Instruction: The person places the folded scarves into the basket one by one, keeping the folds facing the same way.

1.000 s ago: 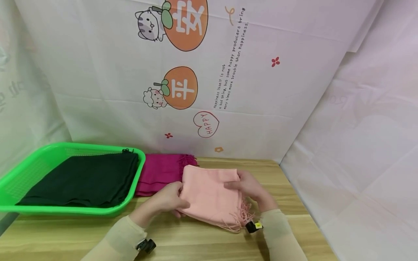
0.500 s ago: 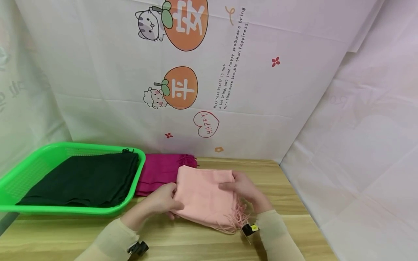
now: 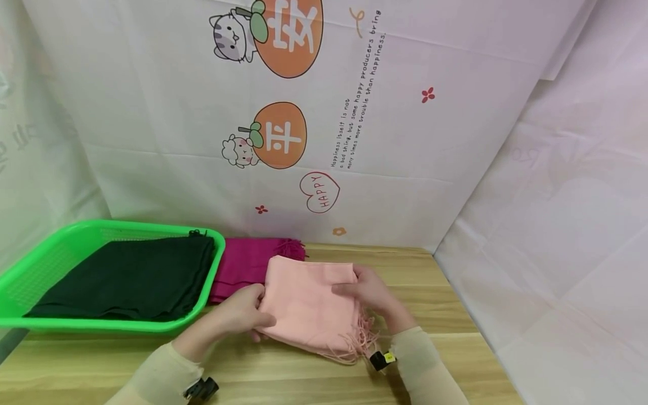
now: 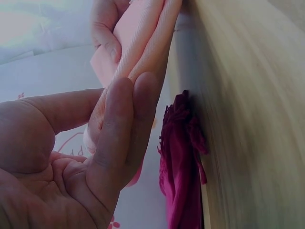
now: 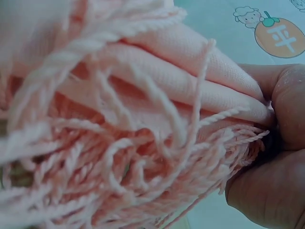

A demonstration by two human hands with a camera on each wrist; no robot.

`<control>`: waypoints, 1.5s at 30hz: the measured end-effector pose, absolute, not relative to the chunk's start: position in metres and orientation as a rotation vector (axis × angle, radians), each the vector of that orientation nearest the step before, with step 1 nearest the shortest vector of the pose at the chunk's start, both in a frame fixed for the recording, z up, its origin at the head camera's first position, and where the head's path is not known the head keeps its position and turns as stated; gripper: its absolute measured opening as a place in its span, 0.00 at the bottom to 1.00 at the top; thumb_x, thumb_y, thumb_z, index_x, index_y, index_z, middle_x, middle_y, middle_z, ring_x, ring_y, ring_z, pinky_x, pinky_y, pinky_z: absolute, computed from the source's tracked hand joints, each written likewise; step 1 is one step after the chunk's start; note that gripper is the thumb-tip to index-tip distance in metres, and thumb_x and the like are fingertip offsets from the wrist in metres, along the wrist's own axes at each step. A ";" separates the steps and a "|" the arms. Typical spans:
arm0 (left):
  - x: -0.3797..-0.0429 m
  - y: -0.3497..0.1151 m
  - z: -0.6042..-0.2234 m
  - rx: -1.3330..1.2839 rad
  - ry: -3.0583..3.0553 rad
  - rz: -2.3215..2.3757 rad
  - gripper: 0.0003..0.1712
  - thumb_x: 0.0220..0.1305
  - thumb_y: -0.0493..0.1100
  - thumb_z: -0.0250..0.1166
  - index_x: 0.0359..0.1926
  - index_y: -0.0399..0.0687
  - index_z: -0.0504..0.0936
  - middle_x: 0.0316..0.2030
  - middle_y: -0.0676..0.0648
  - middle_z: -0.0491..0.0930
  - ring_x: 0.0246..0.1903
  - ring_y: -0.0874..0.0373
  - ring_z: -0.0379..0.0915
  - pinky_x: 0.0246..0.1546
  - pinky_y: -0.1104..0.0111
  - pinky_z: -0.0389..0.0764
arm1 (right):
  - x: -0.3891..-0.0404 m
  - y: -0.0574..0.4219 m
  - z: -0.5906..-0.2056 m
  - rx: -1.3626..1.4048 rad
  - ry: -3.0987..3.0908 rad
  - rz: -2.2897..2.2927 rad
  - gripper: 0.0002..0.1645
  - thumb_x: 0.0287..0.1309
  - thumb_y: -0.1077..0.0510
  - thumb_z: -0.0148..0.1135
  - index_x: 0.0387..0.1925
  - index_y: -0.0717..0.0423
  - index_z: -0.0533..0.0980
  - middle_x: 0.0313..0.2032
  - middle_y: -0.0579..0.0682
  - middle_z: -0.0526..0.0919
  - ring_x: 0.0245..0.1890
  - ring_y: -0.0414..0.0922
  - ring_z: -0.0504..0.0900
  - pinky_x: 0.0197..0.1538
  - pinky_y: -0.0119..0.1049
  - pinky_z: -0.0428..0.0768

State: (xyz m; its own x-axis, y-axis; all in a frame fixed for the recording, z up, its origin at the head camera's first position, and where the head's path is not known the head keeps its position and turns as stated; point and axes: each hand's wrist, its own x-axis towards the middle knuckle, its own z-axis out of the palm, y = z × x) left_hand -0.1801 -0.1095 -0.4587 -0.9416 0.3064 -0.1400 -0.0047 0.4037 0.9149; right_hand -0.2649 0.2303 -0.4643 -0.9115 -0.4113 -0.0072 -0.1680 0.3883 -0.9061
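A folded pink scarf (image 3: 309, 304) with twisted fringe is held between both hands above the wooden table. My left hand (image 3: 242, 310) pinches its left edge, thumb on top and fingers beneath; the left wrist view shows the folded layers (image 4: 143, 43) between thumb and fingers. At the opposite edge my right hand (image 3: 372, 289) grips the scarf, its thumb lying on the upper face. Fringe strands (image 5: 157, 157) hang close before the right wrist camera. Behind, partly covered by the pink scarf in the head view, lies a folded magenta scarf (image 3: 243, 261).
A green plastic basket (image 3: 126, 326) stands at the left of the table (image 3: 304, 388), with a folded dark green cloth (image 3: 131, 275) inside. White printed sheets (image 3: 385, 197) rise behind and at the right side. Each wrist wears a small black camera.
Both hands have carried the pink scarf a little to the left, so it overlaps more of the magenta scarf in the head view. Basket and magenta scarf have stayed put.
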 end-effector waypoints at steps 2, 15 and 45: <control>-0.179 -0.112 -0.457 0.268 2.382 1.547 0.20 0.62 0.31 0.77 0.49 0.33 0.75 0.34 0.38 0.79 0.21 0.47 0.86 0.23 0.56 0.90 | -0.264 0.228 -0.464 -0.509 2.418 -1.545 0.31 0.65 0.54 0.82 0.63 0.63 0.82 0.44 0.56 0.91 0.34 0.51 0.91 0.42 0.46 0.92; -0.169 -0.128 -0.451 0.307 2.377 1.548 0.20 0.64 0.32 0.76 0.50 0.33 0.75 0.32 0.39 0.81 0.22 0.47 0.87 0.24 0.54 0.90 | -0.257 0.213 -0.464 -0.477 2.406 -1.605 0.29 0.64 0.53 0.82 0.61 0.61 0.84 0.42 0.55 0.92 0.33 0.49 0.91 0.41 0.44 0.91; -0.154 -0.162 -0.428 0.292 2.377 1.567 0.21 0.69 0.36 0.77 0.47 0.35 0.71 0.31 0.39 0.82 0.27 0.41 0.87 0.28 0.53 0.91 | -0.253 0.185 -0.450 -0.456 2.329 -1.702 0.32 0.63 0.55 0.83 0.64 0.63 0.82 0.43 0.57 0.92 0.33 0.50 0.92 0.41 0.47 0.92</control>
State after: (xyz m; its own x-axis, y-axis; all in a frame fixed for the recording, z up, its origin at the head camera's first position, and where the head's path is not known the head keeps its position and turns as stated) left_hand -0.1538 -0.1620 -0.4275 -0.9406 0.3176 -0.1202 0.0147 0.3918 0.9200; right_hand -0.2533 0.1848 -0.4503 -0.9276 -0.3736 0.0049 -0.1181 0.2809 -0.9525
